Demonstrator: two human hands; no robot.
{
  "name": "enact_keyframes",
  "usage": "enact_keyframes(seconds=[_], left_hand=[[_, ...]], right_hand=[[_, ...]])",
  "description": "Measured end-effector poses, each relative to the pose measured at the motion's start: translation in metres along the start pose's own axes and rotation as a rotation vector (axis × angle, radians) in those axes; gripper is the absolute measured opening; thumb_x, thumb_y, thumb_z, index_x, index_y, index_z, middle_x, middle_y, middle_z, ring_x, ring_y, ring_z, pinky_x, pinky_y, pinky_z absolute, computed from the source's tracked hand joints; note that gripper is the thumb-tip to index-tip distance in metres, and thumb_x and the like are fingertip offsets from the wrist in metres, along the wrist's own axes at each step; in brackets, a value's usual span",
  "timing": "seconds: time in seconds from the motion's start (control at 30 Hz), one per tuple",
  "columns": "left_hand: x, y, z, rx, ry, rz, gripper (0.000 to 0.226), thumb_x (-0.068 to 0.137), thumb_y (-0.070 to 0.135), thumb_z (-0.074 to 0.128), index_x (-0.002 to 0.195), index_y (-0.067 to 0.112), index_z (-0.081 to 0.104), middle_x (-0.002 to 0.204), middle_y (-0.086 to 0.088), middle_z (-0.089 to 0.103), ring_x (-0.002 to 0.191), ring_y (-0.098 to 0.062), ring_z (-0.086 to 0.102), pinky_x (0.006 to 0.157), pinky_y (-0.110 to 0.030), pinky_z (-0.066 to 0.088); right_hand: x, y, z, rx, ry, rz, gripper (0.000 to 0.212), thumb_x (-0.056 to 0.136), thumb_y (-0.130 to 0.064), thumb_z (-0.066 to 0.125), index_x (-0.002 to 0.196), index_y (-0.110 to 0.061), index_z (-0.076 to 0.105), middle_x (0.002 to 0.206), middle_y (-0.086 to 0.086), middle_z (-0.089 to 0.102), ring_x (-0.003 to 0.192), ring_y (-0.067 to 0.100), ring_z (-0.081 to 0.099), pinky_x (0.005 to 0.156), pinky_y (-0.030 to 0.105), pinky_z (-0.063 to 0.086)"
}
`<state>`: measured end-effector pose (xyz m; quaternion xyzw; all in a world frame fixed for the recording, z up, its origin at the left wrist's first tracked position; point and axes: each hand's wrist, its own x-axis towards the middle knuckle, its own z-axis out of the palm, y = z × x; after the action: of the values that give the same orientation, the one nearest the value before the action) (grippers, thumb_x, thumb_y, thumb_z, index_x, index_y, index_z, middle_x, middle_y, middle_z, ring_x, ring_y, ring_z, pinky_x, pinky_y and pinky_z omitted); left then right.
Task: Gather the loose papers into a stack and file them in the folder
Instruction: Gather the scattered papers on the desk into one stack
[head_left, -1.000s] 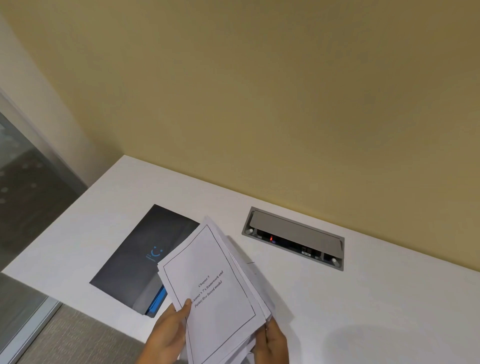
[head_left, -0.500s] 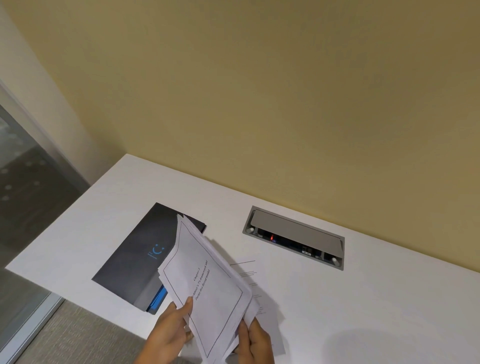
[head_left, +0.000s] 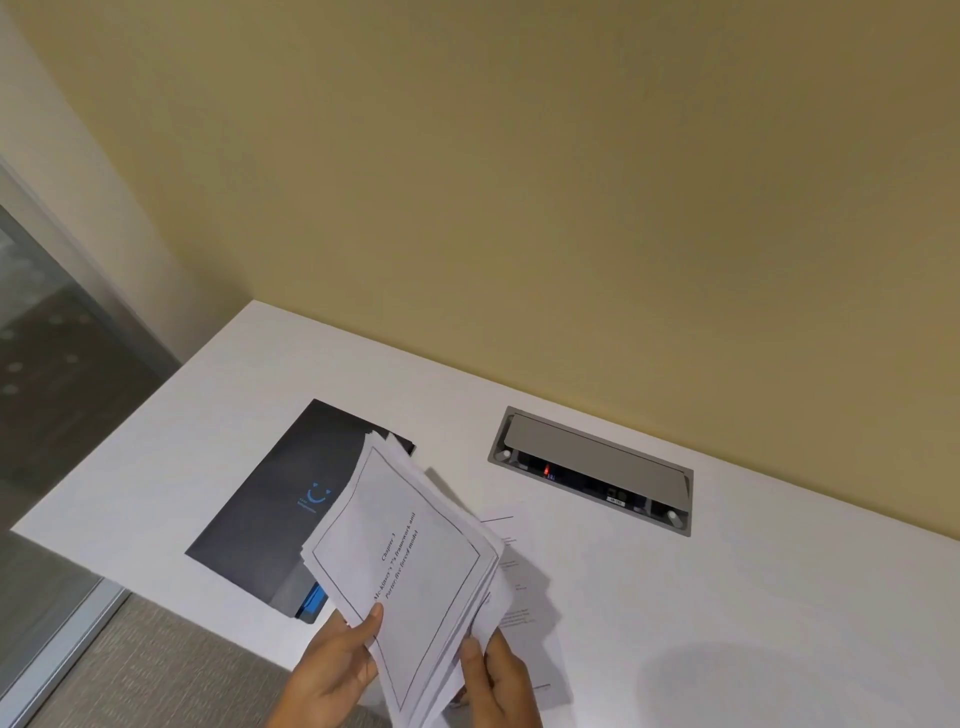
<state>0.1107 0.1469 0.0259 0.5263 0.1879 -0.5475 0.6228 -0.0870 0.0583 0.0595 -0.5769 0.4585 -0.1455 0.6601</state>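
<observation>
A stack of white printed papers is held tilted above the white desk, its top sheet a framed title page. My left hand grips the stack's lower left edge, thumb on top. My right hand holds the lower right corner. A dark folder with a blue logo lies closed on the desk to the left, partly covered by the stack. One loose printed sheet lies flat on the desk under and right of the stack.
A grey cable box is set into the desk near the yellow wall. The desk's front edge runs just behind my hands, with grey carpet below. A glass partition stands at the left.
The stack has tilted and swung left over the folder, away from the desk. A loose sheet lying on the desk has come into view beneath it.
</observation>
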Motion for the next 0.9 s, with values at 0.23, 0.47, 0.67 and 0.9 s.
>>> enact_keyframes(seconds=[0.23, 0.47, 0.67, 0.9], left_hand=[[-0.003, 0.007, -0.022, -0.031, 0.015, 0.079, 0.049, 0.096, 0.004, 0.062, 0.145, 0.01, 0.056, 0.137, -0.018, 0.07, 0.126, -0.038, 0.065, 0.091, -0.044, 0.061], [-0.009, 0.015, -0.059, -0.066, 0.019, 0.066, 0.055, 0.091, 0.008, 0.066, 0.143, 0.02, 0.058, 0.139, -0.018, 0.068, 0.12, -0.038, 0.071, 0.089, -0.054, 0.062], [-0.021, 0.014, -0.067, -0.035, 0.014, 0.136, 0.052, 0.089, 0.005, 0.065, 0.14, 0.014, 0.06, 0.136, -0.016, 0.071, 0.12, -0.034, 0.071, 0.091, -0.046, 0.062], [-0.021, 0.005, -0.07, 0.007, 0.052, 0.13, 0.052, 0.087, 0.007, 0.069, 0.137, 0.012, 0.061, 0.132, -0.016, 0.073, 0.115, -0.032, 0.074, 0.085, -0.042, 0.065]], right_hand=[[0.065, -0.018, -0.052, -0.101, 0.059, 0.029, 0.049, 0.102, -0.052, 0.044, 0.102, -0.025, 0.084, 0.089, 0.006, 0.084, 0.081, 0.019, 0.079, 0.078, 0.037, 0.064], [0.145, -0.031, -0.081, -0.93, -0.175, 0.024, 0.101, 0.09, -0.046, 0.078, 0.166, -0.016, 0.019, 0.173, 0.003, 0.025, 0.159, 0.023, 0.024, 0.129, 0.039, 0.027], [0.178, -0.03, -0.079, -1.3, -0.329, -0.019, 0.143, 0.076, -0.066, 0.081, 0.165, -0.012, -0.017, 0.175, 0.006, -0.022, 0.162, 0.034, -0.015, 0.129, 0.065, 0.005], [0.176, -0.009, -0.078, -1.307, -0.315, -0.057, 0.142, 0.074, -0.08, 0.068, 0.165, -0.01, -0.015, 0.177, 0.006, -0.013, 0.164, 0.033, -0.01, 0.129, 0.066, 0.003]])
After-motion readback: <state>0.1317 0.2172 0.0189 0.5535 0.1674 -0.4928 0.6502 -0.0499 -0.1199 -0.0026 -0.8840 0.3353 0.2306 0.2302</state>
